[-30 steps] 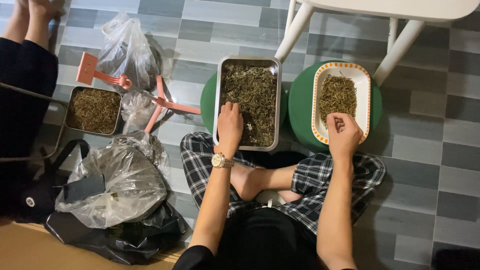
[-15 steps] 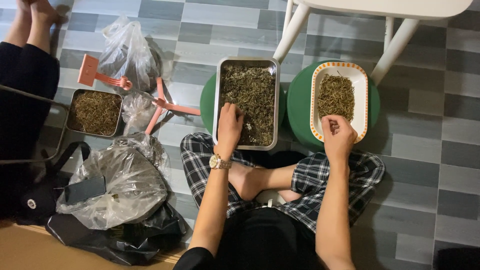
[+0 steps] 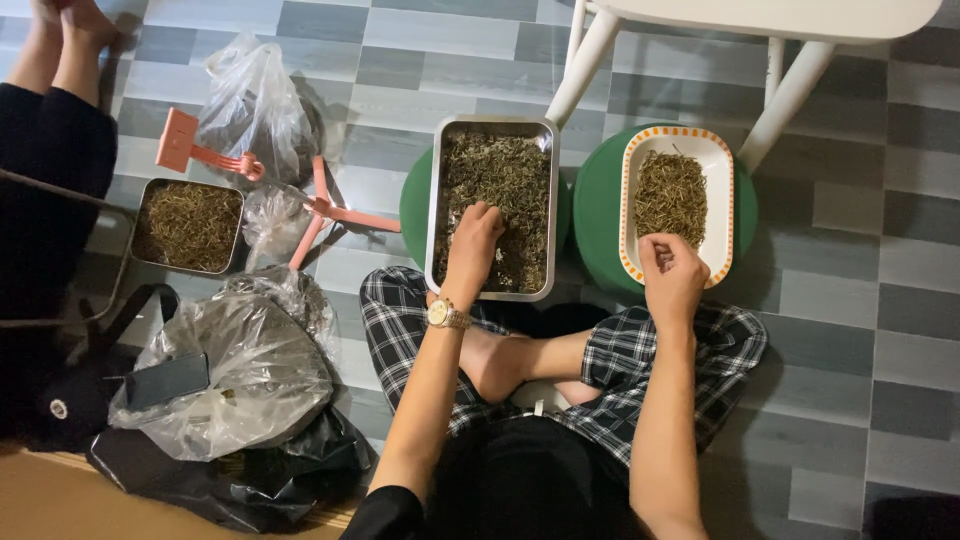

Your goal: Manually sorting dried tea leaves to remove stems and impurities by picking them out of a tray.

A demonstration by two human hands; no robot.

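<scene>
I sit cross-legged on the tiled floor. My left hand (image 3: 470, 245), a gold watch on its wrist, rests fingers-down in the dried brownish-green plant bits that fill a rectangular metal tray (image 3: 437, 210) on a green stool. My right hand (image 3: 672, 275) hovers at the near end of a white oblong dish with an orange-dotted rim (image 3: 628, 200), its fingers curled and pinched together over the sorted stems in the dish. What the fingers pinch is too small to make out. The dish sits on a second green stool (image 3: 595, 215).
A second metal tray of dried stems (image 3: 188, 225) lies at left, beside two pink plastic tools (image 3: 200, 150) and clear plastic bags (image 3: 255, 100). A larger bag with a phone on it (image 3: 215, 385) lies near my left knee. Another person's legs (image 3: 55, 90) are at far left. White chair legs (image 3: 590, 55) stand behind the stools.
My left hand has shifted slightly within the metal tray. My right hand has drawn back a little from the dish toward its near rim.
</scene>
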